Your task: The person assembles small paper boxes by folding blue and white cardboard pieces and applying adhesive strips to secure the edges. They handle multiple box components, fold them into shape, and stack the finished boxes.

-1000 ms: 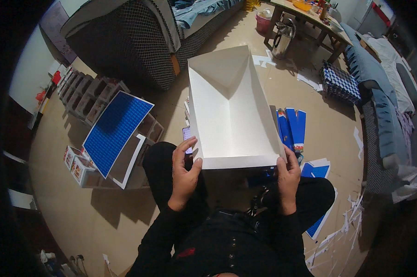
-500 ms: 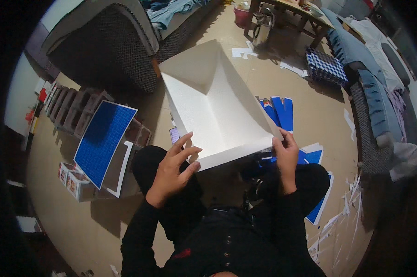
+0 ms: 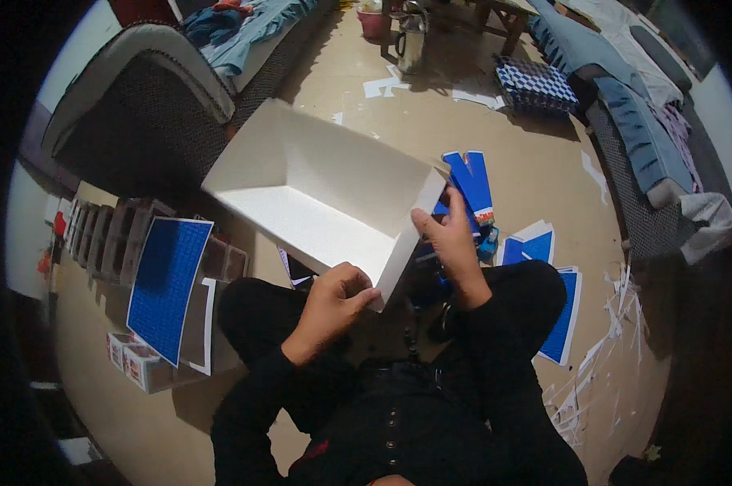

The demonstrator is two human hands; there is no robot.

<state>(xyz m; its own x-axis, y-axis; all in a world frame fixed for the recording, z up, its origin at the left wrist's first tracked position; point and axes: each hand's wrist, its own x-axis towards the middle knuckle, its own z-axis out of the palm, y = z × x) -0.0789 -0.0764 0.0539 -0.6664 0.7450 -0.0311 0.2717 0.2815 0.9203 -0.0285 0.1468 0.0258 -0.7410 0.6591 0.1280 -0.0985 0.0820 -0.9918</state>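
A white, open-topped cardboard box (image 3: 349,182) is held tilted above my lap, its inside facing me. My left hand (image 3: 333,312) is closed at the near corner, thumb and fingers pinching the rim. With its thumb on the outside of the short end wall and its fingers at the far upper corner, my right hand (image 3: 456,251) grips the box on the right. The underside of the box is hidden. Several blue printed strips (image 3: 473,182) lie on the floor just beyond my right hand.
On the left, a blue sheet with a white border (image 3: 171,287) leans near clear bins (image 3: 110,239). Blue sheets (image 3: 528,247) lie by my right knee, with thin paper scraps (image 3: 597,368) farther right. A sofa (image 3: 633,162) and a checkered box (image 3: 536,85) stand beyond.
The box has turned counterclockwise, its far end swinging left. My left hand has gone from spread fingers to a pinch at the corner. My right hand has moved left and up.
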